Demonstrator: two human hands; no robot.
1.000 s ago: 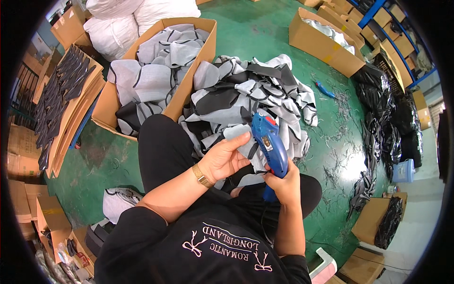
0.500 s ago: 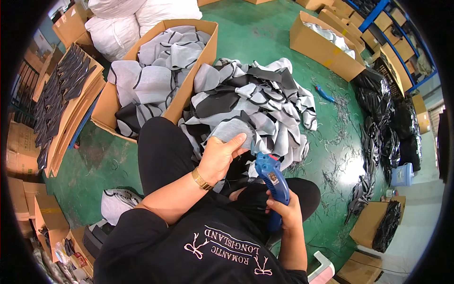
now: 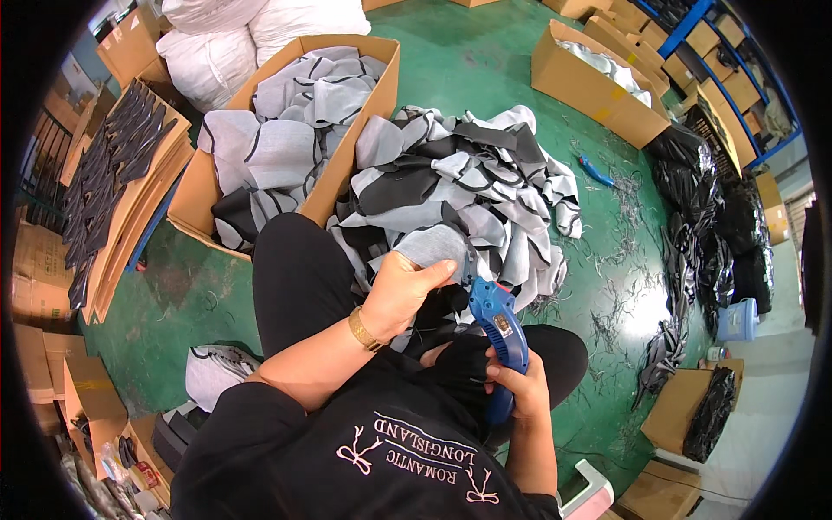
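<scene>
In my left hand point(image 3: 400, 293), thumb on top and fingers curled beneath, is a grey fabric piece point(image 3: 428, 244) with a dark edge. My right hand point(image 3: 525, 383) is wrapped round the handle of blue cordless electric scissors point(image 3: 497, 314). Their head meets the fabric's edge just right of my left thumb; the blades are too small to make out. Beyond my hands, between my knees and the open floor, lies a heap of grey and black fabric pieces point(image 3: 459, 189).
Left of the heap stands a cardboard box point(image 3: 371, 130) filled with similar pieces. A second blue tool point(image 3: 595, 172) lies on the green floor amid thin dark trimmings point(image 3: 607, 251). Black plastic bags point(image 3: 693, 182) line the right side. White sacks point(image 3: 208, 65) stand at far left.
My left hand has shifted slightly to the right and down, carrying the fabric's edge along the scissors' head. The scissors have tilted a little, still in my right hand.
</scene>
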